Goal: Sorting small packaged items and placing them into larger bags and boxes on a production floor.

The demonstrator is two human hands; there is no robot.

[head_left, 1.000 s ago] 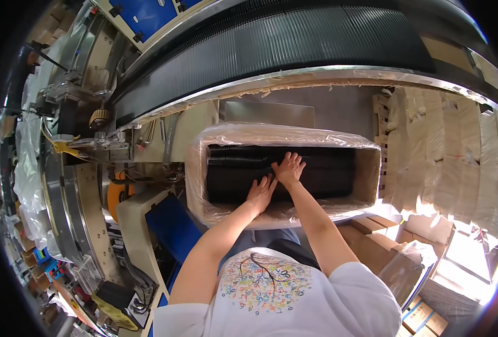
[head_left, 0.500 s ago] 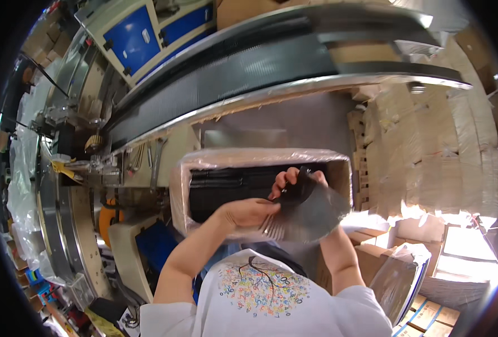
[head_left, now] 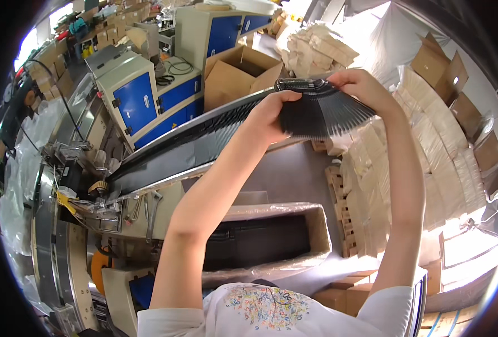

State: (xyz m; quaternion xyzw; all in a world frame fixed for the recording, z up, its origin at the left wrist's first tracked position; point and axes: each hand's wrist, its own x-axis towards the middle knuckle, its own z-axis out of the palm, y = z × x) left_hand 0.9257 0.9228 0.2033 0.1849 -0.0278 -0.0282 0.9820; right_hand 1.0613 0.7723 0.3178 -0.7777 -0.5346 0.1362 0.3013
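A fanned stack of thin black sheets (head_left: 323, 115) is held up over the far part of the metal-edged conveyor trough. My left hand (head_left: 267, 117) grips its left side, with the thumb across the top. The upper right edge is pinched by my right hand (head_left: 362, 89); some of those fingertips are hidden behind the stack. The sheets' lower edges spread apart toward the right. Behind and left of the stack, a long row of similar black sheets (head_left: 204, 140) stands packed in the trough. Nearer to me, an open plastic-lined carton (head_left: 319, 236) holds more black stacks (head_left: 271, 238).
Blue-doored cabinets (head_left: 134, 104) and an open cardboard box (head_left: 232, 84) stand beyond the trough. Wrapped stacked goods (head_left: 428, 174) fill the right side by a wooden pallet (head_left: 338, 208). Machine parts (head_left: 80, 174) and wrenches (head_left: 152, 213) are on the left.
Both hands have lifted the black sheets from over the carton, up and away to the far trough. The stack now shows fanned out. The view has tilted farther ahead.
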